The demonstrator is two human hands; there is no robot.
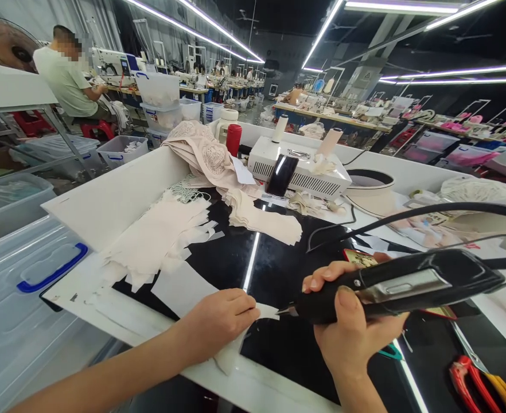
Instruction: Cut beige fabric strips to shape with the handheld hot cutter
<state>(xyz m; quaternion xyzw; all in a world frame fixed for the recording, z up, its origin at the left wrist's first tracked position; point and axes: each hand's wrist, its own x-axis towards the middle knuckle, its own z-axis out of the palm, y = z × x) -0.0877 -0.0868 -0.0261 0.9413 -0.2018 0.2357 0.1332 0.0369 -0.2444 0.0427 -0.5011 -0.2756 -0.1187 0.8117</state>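
My left hand [222, 321] is closed in a pinch on a pale fabric piece [267, 310], near the front edge of the glossy black work surface [287, 350]. More of that cloth seems to hang below the fingers. Wrapped in my right hand [351, 332] is a black corded handheld tool [399, 287] with a narrow pointed metal tip. The tip meets the right end of the fabric piece, just beyond my left fingertips. Left of there lies a large stack of cream fabric pieces [158, 229], and a smaller stack [264, 221] sits farther back.
Scissors with red handles [472, 378] lie at the front right. Behind stand a white vented box [296, 166], a dark phone [282, 175] and a red thread cone [233, 139]. The tool's cable [429, 212] arches over the right side. A seated person [66, 86] works at the far left.
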